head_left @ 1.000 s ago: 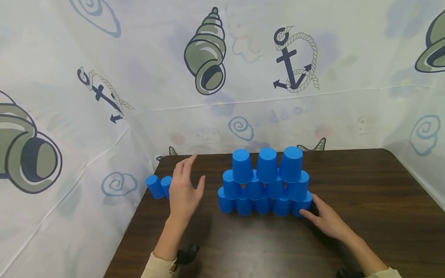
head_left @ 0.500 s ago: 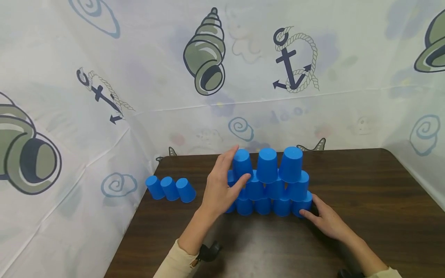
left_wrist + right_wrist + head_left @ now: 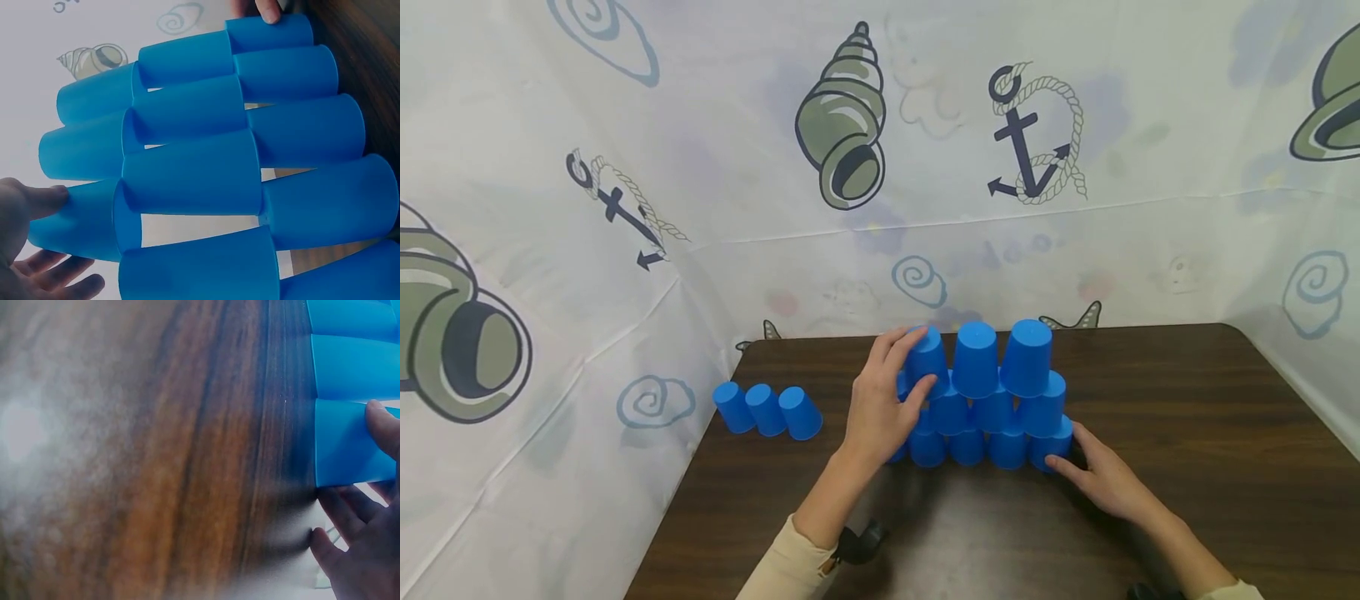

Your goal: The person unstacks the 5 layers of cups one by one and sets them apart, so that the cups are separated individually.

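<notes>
Blue plastic cups, all upside down, are stacked in a three-level wall on the table. My left hand [image 3: 883, 408] holds the leftmost cup [image 3: 928, 367] of the top row, thumb on its near side and fingers round the far side. In the left wrist view that same cup [image 3: 84, 215] sits between the thumb and the fingers. At the bottom row's right end, my right hand [image 3: 1105, 475] holds the last cup [image 3: 1049, 448], its thumb in front. The right wrist view shows the thumb on this cup [image 3: 350, 444] and fingers at its side. My left hand hides the wall's left end.
Three more upside-down blue cups [image 3: 765, 410] stand in a row at the left edge of the dark wooden table [image 3: 1187, 408]. Behind the table hangs a white curtain [image 3: 940, 167] printed with shells and anchors.
My left hand has moved right from near the three separate cups to the wall, and its fingers have closed round the top-left cup, which has shifted slightly right. My right hand stays in place.
</notes>
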A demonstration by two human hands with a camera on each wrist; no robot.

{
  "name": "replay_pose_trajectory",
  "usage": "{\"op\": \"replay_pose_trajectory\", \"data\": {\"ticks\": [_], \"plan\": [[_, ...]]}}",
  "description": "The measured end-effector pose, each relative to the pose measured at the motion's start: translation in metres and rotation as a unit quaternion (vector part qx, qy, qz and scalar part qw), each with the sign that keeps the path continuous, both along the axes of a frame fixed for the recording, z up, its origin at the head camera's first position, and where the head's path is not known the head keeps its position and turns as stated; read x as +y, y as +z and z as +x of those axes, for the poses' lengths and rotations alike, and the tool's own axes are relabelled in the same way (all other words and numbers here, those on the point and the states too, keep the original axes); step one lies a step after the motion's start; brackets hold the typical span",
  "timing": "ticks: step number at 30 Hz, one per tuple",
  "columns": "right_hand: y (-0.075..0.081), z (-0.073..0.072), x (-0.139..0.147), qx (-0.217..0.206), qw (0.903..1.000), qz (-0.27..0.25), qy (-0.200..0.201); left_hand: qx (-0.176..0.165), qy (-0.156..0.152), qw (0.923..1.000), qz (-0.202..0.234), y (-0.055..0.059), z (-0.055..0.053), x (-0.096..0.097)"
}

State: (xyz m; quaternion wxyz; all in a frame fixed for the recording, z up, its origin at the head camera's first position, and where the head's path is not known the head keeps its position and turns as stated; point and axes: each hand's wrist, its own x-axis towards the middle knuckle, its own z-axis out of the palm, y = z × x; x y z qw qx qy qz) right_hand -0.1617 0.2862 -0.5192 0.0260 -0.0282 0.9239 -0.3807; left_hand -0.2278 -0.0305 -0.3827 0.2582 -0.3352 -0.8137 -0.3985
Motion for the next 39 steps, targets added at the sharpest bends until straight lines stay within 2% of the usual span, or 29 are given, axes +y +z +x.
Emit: {"op": "replay_pose_trajectory", "data": {"ticks": [3,6,11,15,18,20,24,27,33,39], "plan": [[0.000,0.001,0.000,0.002,1.0000,0.000,-0.002,0.006,0.016,0.9998,0.015,0.000,-0.001,-0.006],[0.000,0.001,0.001,0.007,1.0000,-0.003,-0.001,0.008,0.041,0.9981,0.044,0.002,-0.002,-0.019],[0.000,0.000,0.000,0.012,0.9999,-0.004,0.001,0.006,0.100,0.9912,0.086,0.004,-0.010,-0.057],[0.001,-0.001,0.000,0.018,0.9998,-0.004,0.003,0.010,0.148,0.9845,0.093,-0.002,-0.015,-0.086],[0.002,-0.001,-0.001,0.025,0.9997,-0.004,0.007,-0.007,0.174,0.9813,0.082,-0.014,-0.016,-0.101],[0.001,-0.001,-0.001,0.026,0.9996,-0.003,0.009,-0.033,0.187,0.9795,0.068,-0.026,-0.015,-0.107],[0.000,0.001,-0.001,0.023,0.9997,0.002,0.007,-0.088,0.209,0.9735,0.028,-0.051,-0.015,-0.112],[0.000,0.001,0.000,0.024,0.9997,0.004,0.004,-0.114,0.219,0.9691,0.008,-0.067,-0.017,-0.111],[-0.001,0.001,-0.001,0.032,0.9995,-0.005,0.008,-0.126,0.227,0.9654,-0.025,-0.090,-0.022,-0.108],[0.000,0.002,-0.001,0.025,0.9997,-0.005,0.005,-0.130,0.224,0.9651,-0.037,-0.100,-0.028,-0.102]]}}
